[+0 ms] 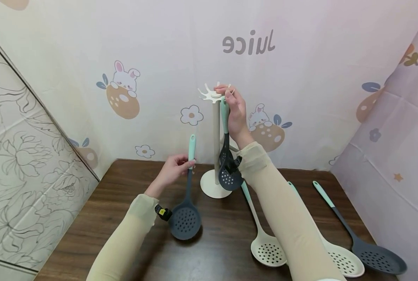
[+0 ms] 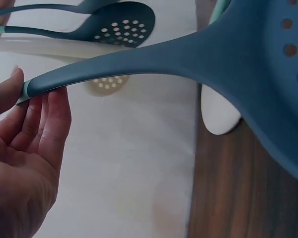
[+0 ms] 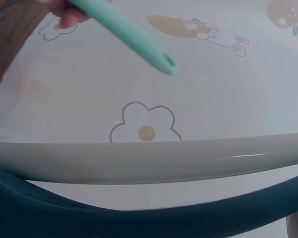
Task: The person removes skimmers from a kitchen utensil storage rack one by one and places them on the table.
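My left hand [image 1: 173,169] pinches the mint handle of a dark blue-grey skimmer [image 1: 185,221], holding it upright left of a cream utensil stand [image 1: 216,136]. Its perforated head hangs low, just above the table. Up at the stand's hooks, my right hand [image 1: 236,113] holds the top of the mint handle of another dark skimmer [image 1: 231,180], fingertips touching the hook ring. A second dark perforated utensil [image 1: 225,154] hangs close behind it. The left wrist view shows a white perforated utensil [image 2: 107,85] behind the stand's pole. The right palm hides part of the handle.
On the brown table [image 1: 124,218], a white skimmer [image 1: 268,249], another white perforated turner [image 1: 345,259] and a dark one [image 1: 379,257] lie to the right, partly under my right forearm. A patterned curtain [image 1: 166,58] stands behind the table.
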Demonstrator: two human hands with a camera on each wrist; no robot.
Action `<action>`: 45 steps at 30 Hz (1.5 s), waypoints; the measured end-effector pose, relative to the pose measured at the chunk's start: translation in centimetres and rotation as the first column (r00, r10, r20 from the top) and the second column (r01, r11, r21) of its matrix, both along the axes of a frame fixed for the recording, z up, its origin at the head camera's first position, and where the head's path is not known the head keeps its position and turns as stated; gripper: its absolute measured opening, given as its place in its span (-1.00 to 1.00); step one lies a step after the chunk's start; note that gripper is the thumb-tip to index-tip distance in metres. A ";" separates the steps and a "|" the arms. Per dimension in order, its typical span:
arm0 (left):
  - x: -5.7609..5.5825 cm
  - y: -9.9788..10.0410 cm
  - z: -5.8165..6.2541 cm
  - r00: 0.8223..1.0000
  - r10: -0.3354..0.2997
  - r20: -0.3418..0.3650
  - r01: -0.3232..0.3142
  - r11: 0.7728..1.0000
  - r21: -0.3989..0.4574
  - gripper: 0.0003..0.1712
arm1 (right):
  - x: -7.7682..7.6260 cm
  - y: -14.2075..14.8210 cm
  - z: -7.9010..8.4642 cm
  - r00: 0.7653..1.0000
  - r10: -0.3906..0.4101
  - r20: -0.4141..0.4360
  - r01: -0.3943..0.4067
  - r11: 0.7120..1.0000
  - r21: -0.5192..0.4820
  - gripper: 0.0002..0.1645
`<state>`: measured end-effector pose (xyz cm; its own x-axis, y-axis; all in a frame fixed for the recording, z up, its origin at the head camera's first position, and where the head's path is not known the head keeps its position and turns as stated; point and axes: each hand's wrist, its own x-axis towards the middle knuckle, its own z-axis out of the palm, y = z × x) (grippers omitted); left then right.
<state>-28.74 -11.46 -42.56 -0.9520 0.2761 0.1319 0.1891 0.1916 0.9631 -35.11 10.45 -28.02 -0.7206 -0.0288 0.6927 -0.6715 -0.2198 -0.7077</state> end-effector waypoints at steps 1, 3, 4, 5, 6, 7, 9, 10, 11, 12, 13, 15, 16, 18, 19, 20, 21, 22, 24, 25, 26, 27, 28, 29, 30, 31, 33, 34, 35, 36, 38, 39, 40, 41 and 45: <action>0.0 0.0 -0.2 1.000 -0.002 0.020 0.002 1.000 0.005 -0.75 | 0.0 0.0 0.0 1.000 0.001 -0.001 -0.001 1.000 -0.003 -0.65; -0.1 -0.1 -0.5 0.998 -0.005 0.056 0.004 1.000 0.008 -0.74 | -0.1 0.0 0.0 1.000 0.007 -0.006 -0.007 1.000 -0.011 -0.65; -0.1 -0.2 -0.6 0.997 -0.004 0.072 0.003 1.000 0.007 -0.74 | -0.1 0.0 0.0 1.000 0.008 -0.010 -0.009 1.000 -0.015 -0.65; -0.1 -0.2 -0.7 0.997 -0.003 0.082 0.003 1.000 0.002 -0.72 | -0.1 0.0 0.0 1.000 0.010 -0.011 -0.010 1.000 -0.017 -0.65; -0.1 -0.3 -0.9 0.996 -0.002 0.094 0.002 1.000 0.001 -0.71 | -0.2 0.0 0.0 1.000 0.013 -0.013 -0.013 1.000 -0.019 -0.65; -0.1 -0.4 -1.0 0.995 0.003 0.100 -0.002 1.000 -0.005 -0.71 | -0.2 -0.1 0.0 1.000 0.014 -0.013 -0.015 1.000 -0.018 -0.64; -0.1 -0.5 -1.3 0.994 0.011 0.110 -0.009 1.000 -0.016 -0.69 | -0.1 -0.1 -0.1 1.000 0.017 -0.010 -0.017 1.000 -0.015 -0.63; -0.2 -0.5 -1.6 0.993 0.011 0.118 -0.009 1.000 -0.015 -0.69 | -0.1 -0.1 -0.1 1.000 0.017 -0.008 -0.017 1.000 -0.012 -0.63; -0.2 -0.6 -1.8 0.991 0.010 0.130 -0.009 1.000 -0.009 -0.68 | -0.1 -0.1 -0.1 1.000 0.017 -0.004 -0.017 1.000 -0.009 -0.63; -0.3 -0.6 -2.0 0.990 0.008 0.144 -0.008 1.000 0.000 -0.68 | -0.1 -0.1 -0.1 1.000 0.017 -0.002 -0.017 1.000 -0.007 -0.62; -0.4 -0.6 -2.2 0.988 0.006 0.155 -0.007 1.000 0.008 -0.67 | -0.1 -0.1 -0.1 1.000 0.018 -0.001 -0.018 1.000 -0.007 -0.62; -0.5 -0.6 -2.6 0.985 -0.002 0.174 -0.002 1.000 0.023 -0.66 | -0.1 0.0 0.0 1.000 0.019 0.001 -0.019 1.000 -0.009 -0.63; -0.6 -0.6 -2.7 0.984 -0.007 0.181 0.002 1.000 0.029 -0.66 | -0.1 0.0 0.0 1.000 0.020 0.000 -0.020 1.000 -0.011 -0.63; -0.6 -0.6 -2.9 0.983 -0.009 0.183 0.005 1.000 0.026 -0.66 | -0.1 0.0 0.1 1.000 0.022 -0.003 -0.023 1.000 -0.014 -0.64; -0.6 -0.6 -3.1 0.983 -0.007 0.183 0.003 1.000 0.022 -0.67 | -0.1 0.0 0.1 1.000 0.024 -0.004 -0.024 1.000 -0.017 -0.65; -0.7 -0.7 -3.2 0.983 -0.006 0.185 0.002 1.000 0.018 -0.67 | -0.1 0.1 0.1 1.000 0.023 -0.004 -0.023 1.000 -0.018 -0.66; -0.7 -0.7 -3.3 0.982 -0.004 0.187 0.002 1.000 0.015 -0.68 | -0.1 0.1 0.1 1.000 0.023 -0.005 -0.023 1.000 -0.020 -0.66; -0.7 -0.6 -3.4 0.982 -0.001 0.189 -0.001 1.000 0.012 -0.68 | -0.1 0.1 0.2 1.000 0.021 -0.004 -0.021 1.000 -0.021 -0.66; -0.7 -0.7 -3.7 0.980 0.006 0.198 -0.007 1.000 0.006 -0.69 | -0.2 0.1 0.1 1.000 0.023 -0.003 -0.023 0.999 -0.023 -0.66; -0.7 -0.6 -3.8 0.979 0.008 0.204 -0.008 1.000 0.002 -0.69 | -0.2 0.1 0.1 1.000 0.024 -0.002 -0.024 0.999 -0.023 -0.65; -0.7 -0.6 -3.9 0.977 0.006 0.212 -0.006 1.000 -0.001 -0.68 | -0.1 0.1 0.1 1.000 0.025 -0.002 -0.025 0.999 -0.024 -0.65; -0.6 -0.6 -4.1 0.976 0.005 0.219 -0.003 1.000 -0.008 -0.66 | -0.1 0.1 0.1 1.000 0.026 -0.002 -0.026 0.999 -0.023 -0.65; -0.6 -0.6 -4.2 0.974 0.002 0.227 0.002 1.000 -0.016 -0.64 | -0.1 0.1 0.1 1.000 0.026 -0.003 -0.026 0.999 -0.020 -0.64; -0.6 -0.6 -4.4 0.972 -0.001 0.235 0.007 1.000 -0.025 -0.63 | -0.1 0.1 0.1 1.000 0.027 -0.004 -0.027 0.999 -0.019 -0.64; -0.6 -0.6 -4.5 0.971 -0.006 0.238 0.015 0.999 -0.033 -0.60 | -0.1 0.1 0.1 1.000 0.026 -0.005 -0.026 1.000 -0.017 -0.64; -0.7 -0.6 -4.7 0.970 -0.010 0.243 0.020 0.999 -0.039 -0.59 | 0.0 0.1 0.1 1.000 0.025 -0.005 -0.025 1.000 -0.015 -0.63; -0.7 -0.5 -5.0 0.968 -0.016 0.251 0.028 0.999 -0.044 -0.57 | 0.0 0.1 0.1 1.000 0.023 -0.005 -0.023 1.000 -0.014 -0.63; -0.7 -0.5 -5.2 0.967 -0.018 0.253 0.030 0.999 -0.043 -0.59 | 0.0 0.1 0.1 1.000 0.024 -0.006 -0.024 1.000 -0.014 -0.63; -0.7 -0.5 -5.3 0.967 -0.019 0.255 0.030 0.999 -0.042 -0.59 | 0.0 0.1 0.1 1.000 0.025 -0.006 -0.025 1.000 -0.015 -0.64; -0.7 -0.5 -5.4 0.967 -0.019 0.256 0.031 0.999 -0.043 -0.59 | 0.0 0.1 0.0 1.000 0.025 -0.005 -0.025 1.000 -0.016 -0.64; -0.7 -0.5 -5.6 0.964 -0.017 0.264 0.029 0.999 -0.043 -0.59 | 0.0 0.1 0.0 1.000 0.027 -0.004 -0.027 0.999 -0.019 -0.65; -0.6 -0.5 -5.7 0.964 -0.014 0.267 0.028 0.999 -0.047 -0.59 | 0.0 0.1 0.0 1.000 0.028 -0.003 -0.028 0.999 -0.020 -0.65; -0.6 -0.5 -5.8 0.962 -0.012 0.271 0.027 0.998 -0.050 -0.58 | 0.0 0.1 0.0 1.000 0.029 -0.003 -0.029 0.999 -0.021 -0.66; -0.6 -0.5 -5.9 0.961 -0.010 0.275 0.026 0.998 -0.055 -0.56 | 0.0 0.1 0.0 1.000 0.029 -0.003 -0.029 0.999 -0.021 -0.66; -0.6 -0.5 -6.1 0.961 0.005 0.278 0.017 0.997 -0.076 -0.54 | 0.1 0.0 0.0 1.000 0.029 -0.001 -0.029 0.999 -0.023 -0.67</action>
